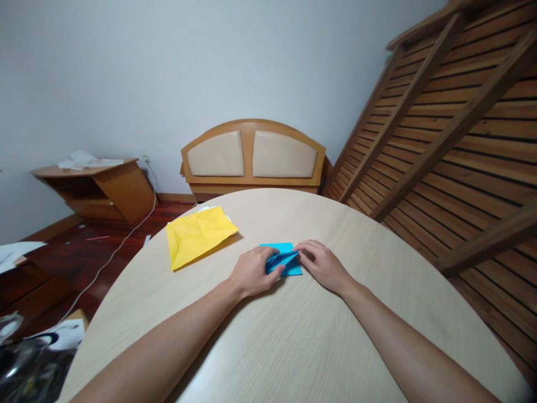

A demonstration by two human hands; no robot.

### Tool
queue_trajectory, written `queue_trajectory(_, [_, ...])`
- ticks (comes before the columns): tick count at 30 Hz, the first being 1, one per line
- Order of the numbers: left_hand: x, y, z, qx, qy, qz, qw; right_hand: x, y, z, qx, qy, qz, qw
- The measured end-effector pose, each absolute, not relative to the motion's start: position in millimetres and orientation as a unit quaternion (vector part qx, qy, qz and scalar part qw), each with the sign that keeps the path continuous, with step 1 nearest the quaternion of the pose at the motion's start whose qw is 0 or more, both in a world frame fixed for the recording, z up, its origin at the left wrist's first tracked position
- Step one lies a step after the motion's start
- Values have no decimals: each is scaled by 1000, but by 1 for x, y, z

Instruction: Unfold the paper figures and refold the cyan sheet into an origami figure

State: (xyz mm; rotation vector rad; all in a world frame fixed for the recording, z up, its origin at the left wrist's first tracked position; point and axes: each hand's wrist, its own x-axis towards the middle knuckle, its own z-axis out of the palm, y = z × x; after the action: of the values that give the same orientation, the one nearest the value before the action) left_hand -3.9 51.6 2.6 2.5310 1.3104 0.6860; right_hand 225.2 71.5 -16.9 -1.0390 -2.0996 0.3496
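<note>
A folded piece of blue paper (pixel 289 268) lies on the round table (pixel 319 336) in front of me, with one flap raised along its middle. My left hand (pixel 254 271) is closed on its left side, the thumb below the flap and the fingers above. At the right end of the flap, my right hand (pixel 321 263) pinches the paper's edge between thumb and fingers. Part of the blue paper is hidden under my left fingers. Left of it on the tabletop rests a creased yellow paper sheet (pixel 201 235), with some white paper showing behind its far edge.
Beyond the table stands a headboard (pixel 254 180) with two pale panels. Wooden slatted frames (pixel 444 140) lean along the right. A low wooden cabinet (pixel 121 190) with white material on top is at the left, and a white cable (pixel 113 254) runs across the dark floor.
</note>
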Motion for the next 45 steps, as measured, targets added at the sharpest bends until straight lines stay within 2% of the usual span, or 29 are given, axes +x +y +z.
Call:
queue_trajectory(8, [-5, 55, -3, 843, 485, 216, 88, 226, 71, -17, -424, -808, 122, 389])
queue_trajectory(16, [-4, 55, -3, 827, 470, 291, 102, 224, 70, -16, -424, -794, 98, 424])
queue_trajectory(21, [-7, 53, -1, 829, 428, 356, 58, 222, 67, -11, -390, -823, 62, 408])
queue_trajectory(29, [-7, 51, -1, 819, 428, 374, 78, 223, 66, -7, -371, -834, 14, 408])
queue_trajectory(45, [-8, 63, -10, 737, 488, 446, 139, 220, 63, -14, -398, -787, 74, 465])
